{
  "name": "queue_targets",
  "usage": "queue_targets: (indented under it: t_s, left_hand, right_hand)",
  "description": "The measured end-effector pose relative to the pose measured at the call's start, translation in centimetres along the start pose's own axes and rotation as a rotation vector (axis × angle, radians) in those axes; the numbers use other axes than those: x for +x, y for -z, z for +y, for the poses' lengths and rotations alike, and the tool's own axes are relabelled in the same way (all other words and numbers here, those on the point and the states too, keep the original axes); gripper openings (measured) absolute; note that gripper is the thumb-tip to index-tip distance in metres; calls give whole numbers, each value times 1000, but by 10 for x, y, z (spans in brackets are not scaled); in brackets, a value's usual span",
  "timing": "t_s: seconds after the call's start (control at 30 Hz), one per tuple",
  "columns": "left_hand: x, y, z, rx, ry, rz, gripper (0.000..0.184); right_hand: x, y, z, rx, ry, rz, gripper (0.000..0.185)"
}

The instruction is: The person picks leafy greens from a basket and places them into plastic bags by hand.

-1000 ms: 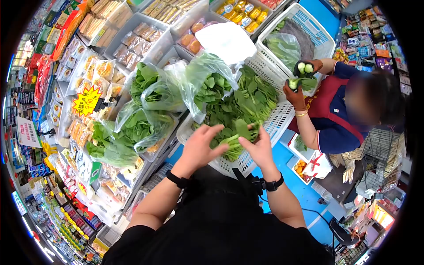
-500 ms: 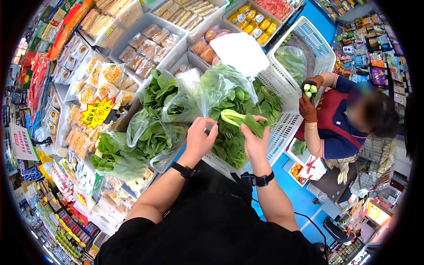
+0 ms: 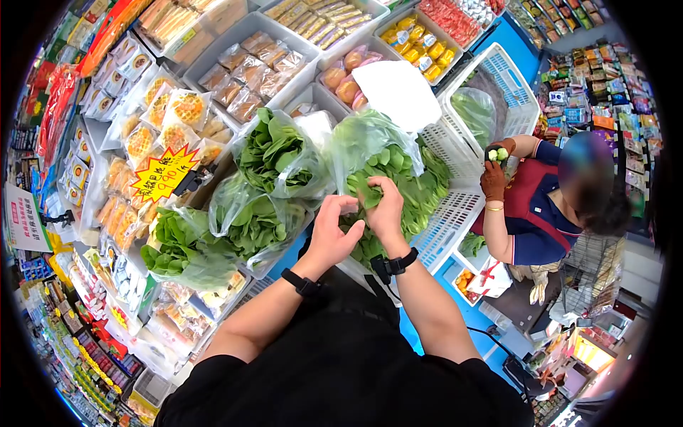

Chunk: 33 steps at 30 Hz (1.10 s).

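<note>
Where both hands (image 3: 329, 231) (image 3: 385, 217) reach, bagged greens (image 3: 384, 161) lie ahead.

Bright, even light — soft glare on the plastic bags (image 3: 377, 132) — fisheye bending toward black edges.

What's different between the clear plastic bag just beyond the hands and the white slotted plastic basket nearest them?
The clear plastic bag is see-through, while the white slotted plastic basket is opaque with cut openings. The bag looks limp and wrinkled; the basket's walls look stiff. The bag is smaller; the basket is wider. Both hold leafy greens.
</note>
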<state>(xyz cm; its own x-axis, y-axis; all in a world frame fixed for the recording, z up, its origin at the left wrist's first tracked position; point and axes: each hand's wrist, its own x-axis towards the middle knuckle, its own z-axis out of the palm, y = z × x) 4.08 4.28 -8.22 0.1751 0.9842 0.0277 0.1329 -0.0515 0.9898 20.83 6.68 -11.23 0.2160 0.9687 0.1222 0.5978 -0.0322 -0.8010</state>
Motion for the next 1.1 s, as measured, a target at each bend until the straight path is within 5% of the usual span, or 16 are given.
queue_targets:
  t_s: [0.23,0.43,0.63,0.7,0.73,0.77,0.83,0.87,0.97,1.1]
  left_hand:
    - [9,0,22,17,-92,-65,56]
    - [26,-14,37,23,-215,-117,56]
    - [27,-19,44,-6,-223,-114,57]
    - [26,-19,43,4,-222,-108,57]
    - [26,-19,43,-4,-176,-105,56]
    - [25,-19,42,-12,-131,-102,55]
    - [22,-18,38,-17,-133,-90,54]
    - [21,-16,36,-23,-134,-74,52]
    - [9,-9,35,-29,-50,-91,51]
    - [-6,-3,29,-97,73,-207,43]
  right_hand:
    - [8,0,-17,-46,216,-16,37]
    - [36,39,-24,-108,-183,-491,37]
    - [48,48,-14,-111,233,-359,38]
    - [42,34,-10,98,96,-470,49]
    - [43,16,37,638,-415,-511,57]
    - [50,15,36,640,-415,-509,57]
    - [58,21,20,199,-383,-595,60]
    - [57,27,8,-62,-13,-541,45]
    - [62,44,-17,-385,113,-780,28]
    - [51,47,-6,-390,147,-952,26]
